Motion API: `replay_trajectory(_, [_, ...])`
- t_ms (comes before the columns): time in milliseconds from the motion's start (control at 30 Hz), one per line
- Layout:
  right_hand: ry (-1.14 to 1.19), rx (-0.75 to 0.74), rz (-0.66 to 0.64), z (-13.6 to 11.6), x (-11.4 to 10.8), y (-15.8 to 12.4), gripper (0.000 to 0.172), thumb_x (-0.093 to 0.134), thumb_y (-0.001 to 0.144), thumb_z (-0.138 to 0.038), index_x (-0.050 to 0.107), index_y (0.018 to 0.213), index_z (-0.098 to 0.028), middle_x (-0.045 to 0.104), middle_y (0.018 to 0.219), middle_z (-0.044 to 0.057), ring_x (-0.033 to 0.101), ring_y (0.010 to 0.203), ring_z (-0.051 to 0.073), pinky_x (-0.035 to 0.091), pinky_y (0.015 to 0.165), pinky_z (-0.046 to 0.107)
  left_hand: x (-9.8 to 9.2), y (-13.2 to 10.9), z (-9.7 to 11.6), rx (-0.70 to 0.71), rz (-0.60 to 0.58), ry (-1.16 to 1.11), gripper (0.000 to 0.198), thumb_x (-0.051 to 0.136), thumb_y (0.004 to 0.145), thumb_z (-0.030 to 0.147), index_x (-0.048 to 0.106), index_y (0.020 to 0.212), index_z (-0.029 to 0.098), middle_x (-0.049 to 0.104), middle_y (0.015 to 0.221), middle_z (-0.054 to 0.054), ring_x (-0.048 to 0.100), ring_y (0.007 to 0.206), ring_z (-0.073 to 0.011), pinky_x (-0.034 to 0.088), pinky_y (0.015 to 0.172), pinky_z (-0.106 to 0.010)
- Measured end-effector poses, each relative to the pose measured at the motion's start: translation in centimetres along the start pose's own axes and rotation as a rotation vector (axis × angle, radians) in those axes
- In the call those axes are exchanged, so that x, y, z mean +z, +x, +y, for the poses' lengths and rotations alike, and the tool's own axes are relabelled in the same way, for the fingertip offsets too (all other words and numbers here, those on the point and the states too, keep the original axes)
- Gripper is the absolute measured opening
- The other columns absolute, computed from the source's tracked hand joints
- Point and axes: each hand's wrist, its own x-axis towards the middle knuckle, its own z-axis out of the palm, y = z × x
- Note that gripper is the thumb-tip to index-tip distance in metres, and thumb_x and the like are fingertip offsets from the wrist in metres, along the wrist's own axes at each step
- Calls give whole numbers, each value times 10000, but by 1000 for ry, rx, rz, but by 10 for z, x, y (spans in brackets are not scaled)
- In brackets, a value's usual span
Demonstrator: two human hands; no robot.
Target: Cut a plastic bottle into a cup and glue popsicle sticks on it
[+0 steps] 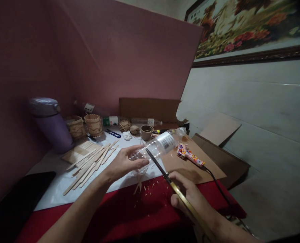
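A clear plastic bottle (153, 146) with a white barcode label lies tilted in the air, its neck pointing right. My left hand (126, 162) is closed around the bottle's base end. In my right hand (187, 190) is a pair of scissors (176, 190) with dark blades and gold-coloured handles. The blade tips touch or lie just in front of the bottle's side near my left fingers; I cannot tell whether they have cut into it. Beneath the bottle, small wood chips are scattered on the red cloth (155, 209).
Wooden craft sticks (91, 165) lie in a pile at left. Behind stand a purple flask (52, 128), two decorated cups (93, 125), twine balls (124, 125) and a small brown cup (147, 132). A flower-patterned glue gun (190, 156) with a black cord rests on cardboard (210, 172) at right.
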Motion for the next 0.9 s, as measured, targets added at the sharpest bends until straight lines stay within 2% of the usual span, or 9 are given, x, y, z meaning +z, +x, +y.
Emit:
replay_trajectory(133, [-30, -3, -6, -1, 1, 2, 640, 731, 649, -740, 517, 941, -213, 409, 578, -71, 320, 540, 97, 223, 478, 222, 1, 0, -2, 28, 27, 40, 604, 819, 706, 426, 683, 1227, 153, 740, 963, -78, 664, 833, -190, 528, 724, -280])
replay_trajectory(433, [-75, 47, -21, -8, 3, 3, 697, 650, 637, -837, 475, 895, -214, 382, 503, -89, 224, 477, 76, 138, 433, 230, 1, 0, 0, 43, 21, 70, 607, 816, 716, 426, 678, 1241, 154, 749, 1006, -80, 672, 885, -195, 531, 766, -280])
replay_trajectory(633, [-42, 45, -9, -2, 4, 3, 742, 636, 595, -873, 462, 908, -224, 482, 501, -66, 239, 457, 75, 135, 424, 234, 2, 0, 1, 39, 47, 81, 625, 823, 708, 408, 665, 1255, 150, 740, 1064, -87, 670, 929, -207, 536, 791, -291])
replay_trajectory(733, [-69, 26, 0, 5, 2, 1, 630, 705, 656, -760, 487, 891, -217, 455, 504, -75, 261, 476, 82, 160, 436, 230, 1, 1, 0, 30, 47, 84, 675, 831, 697, 426, 644, 1281, 143, 732, 1067, -100, 669, 928, -212, 537, 782, -296])
replay_trajectory(833, [-113, -31, 23, 13, -2, -2, 446, 794, 701, -529, 528, 869, -214, 335, 527, -103, 265, 517, 88, 217, 465, 220, -7, 1, -5, 11, 30, 12, 747, 802, 711, 505, 605, 1327, 132, 722, 1066, -127, 671, 872, -216, 543, 717, -306])
replay_trajectory(900, [-143, -74, 32, 19, -4, -4, 350, 814, 708, -369, 543, 872, -220, 314, 556, -105, 270, 547, 94, 258, 489, 212, -12, 2, -9, 7, 12, -51, 705, 737, 773, 540, 604, 1328, 127, 721, 1060, -142, 672, 868, -217, 543, 708, -306])
